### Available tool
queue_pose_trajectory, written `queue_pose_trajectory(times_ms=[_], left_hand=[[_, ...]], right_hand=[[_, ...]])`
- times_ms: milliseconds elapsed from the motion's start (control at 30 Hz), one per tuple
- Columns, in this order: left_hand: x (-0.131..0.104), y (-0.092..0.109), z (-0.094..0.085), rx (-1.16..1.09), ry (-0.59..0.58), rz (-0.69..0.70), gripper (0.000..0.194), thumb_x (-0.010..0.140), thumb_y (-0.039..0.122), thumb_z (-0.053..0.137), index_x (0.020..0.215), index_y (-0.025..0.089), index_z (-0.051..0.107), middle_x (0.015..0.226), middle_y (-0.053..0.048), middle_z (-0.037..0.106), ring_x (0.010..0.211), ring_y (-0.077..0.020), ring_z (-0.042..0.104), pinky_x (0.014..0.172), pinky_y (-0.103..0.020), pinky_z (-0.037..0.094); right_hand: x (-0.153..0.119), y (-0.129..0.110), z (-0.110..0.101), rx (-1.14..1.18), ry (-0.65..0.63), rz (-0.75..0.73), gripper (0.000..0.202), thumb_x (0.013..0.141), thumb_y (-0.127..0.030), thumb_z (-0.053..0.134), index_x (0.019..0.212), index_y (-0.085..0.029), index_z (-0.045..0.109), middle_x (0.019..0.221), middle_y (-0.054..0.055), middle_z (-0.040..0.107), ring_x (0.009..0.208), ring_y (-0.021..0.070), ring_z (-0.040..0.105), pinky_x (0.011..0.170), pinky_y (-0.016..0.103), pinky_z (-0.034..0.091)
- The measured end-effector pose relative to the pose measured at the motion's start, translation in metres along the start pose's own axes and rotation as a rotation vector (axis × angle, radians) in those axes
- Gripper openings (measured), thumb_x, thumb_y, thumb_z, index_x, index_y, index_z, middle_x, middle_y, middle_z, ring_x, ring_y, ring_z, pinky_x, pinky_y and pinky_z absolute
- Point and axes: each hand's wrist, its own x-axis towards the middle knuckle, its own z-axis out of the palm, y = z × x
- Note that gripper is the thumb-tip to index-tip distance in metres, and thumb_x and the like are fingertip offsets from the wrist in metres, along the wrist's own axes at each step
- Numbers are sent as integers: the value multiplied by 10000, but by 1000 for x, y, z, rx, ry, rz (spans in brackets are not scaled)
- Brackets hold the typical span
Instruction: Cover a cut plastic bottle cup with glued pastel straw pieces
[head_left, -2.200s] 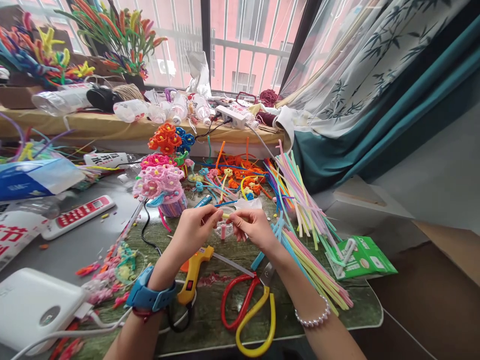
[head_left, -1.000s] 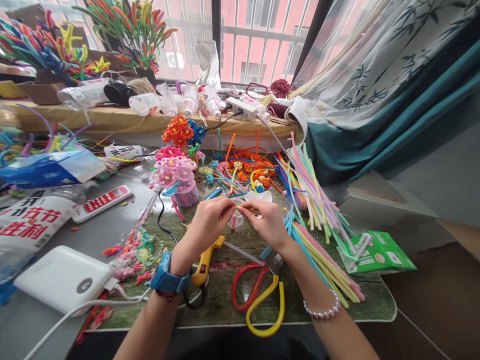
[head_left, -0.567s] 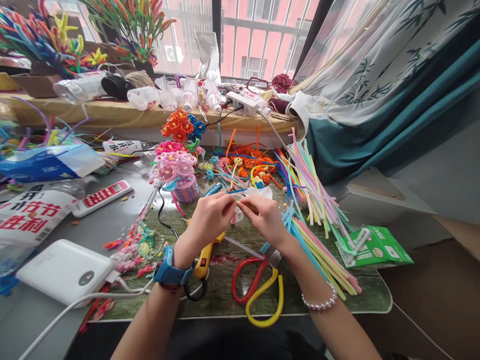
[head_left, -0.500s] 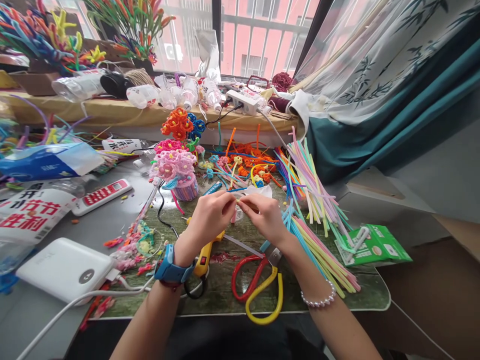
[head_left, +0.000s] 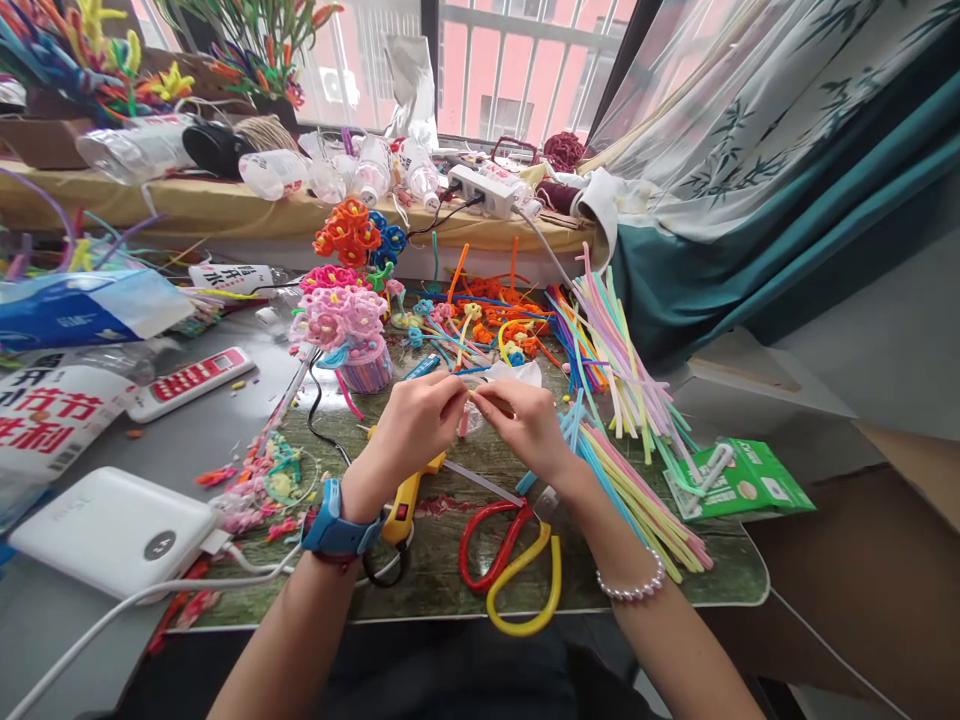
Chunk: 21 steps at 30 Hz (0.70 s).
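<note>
My left hand (head_left: 420, 422) and my right hand (head_left: 528, 422) meet above the middle of the table, thumbs and fingers pinched together. Between their fingertips is something small and yellowish, mostly hidden by the fingers. Below my right wrist lie scissors (head_left: 545, 503) with one red and one yellow handle. A yellow glue gun (head_left: 406, 498) rests under my left wrist. To the right of my right forearm is a bundle of pastel pipe cleaners (head_left: 643, 500). Pink fuzzy flowers (head_left: 341, 318) stand in a small striped pot (head_left: 367, 368) beyond my left hand.
A white power bank (head_left: 112, 535) with a cable lies at left, near a red-and-white remote (head_left: 191, 383). More pipe cleaners (head_left: 619, 350) and a green packet (head_left: 750, 482) are at right. Plastic bottles (head_left: 373, 175) and a power strip (head_left: 484, 192) line the windowsill.
The view has shifted slightly, so the scene sits a little further left and higher. My hands stay pinched together, with the fingertips slightly closer to each other.
</note>
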Motion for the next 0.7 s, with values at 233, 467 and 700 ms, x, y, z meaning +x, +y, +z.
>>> queue_pose_trajectory(times_ms=[233, 467, 700], left_hand=[[-2, 2, 0, 83, 12, 70, 221, 848, 117, 508, 641, 173, 558, 613, 3, 550, 535, -118, 471, 521, -244, 323], [-1, 8, 4, 163, 56, 65, 243, 885, 138, 467, 661, 180, 549, 614, -5, 528, 540, -140, 479, 535, -263, 329], [-3, 13, 9, 163, 113, 15, 233, 890, 132, 476, 685, 169, 581, 618, -13, 524, 542, -149, 474, 536, -276, 321]], right_hand=[[-2, 0, 5, -48, 16, -43, 158, 962, -234, 549, 888, -179, 677, 831, 53, 707, 746, 181, 642, 675, 274, 449], [-4, -3, 5, -55, 75, -75, 162, 965, -228, 542, 888, -171, 673, 809, 51, 698, 717, 172, 630, 659, 271, 445], [-5, -6, 6, -60, 127, -89, 184, 970, -228, 529, 865, -176, 670, 795, 47, 695, 719, 170, 625, 670, 273, 457]])
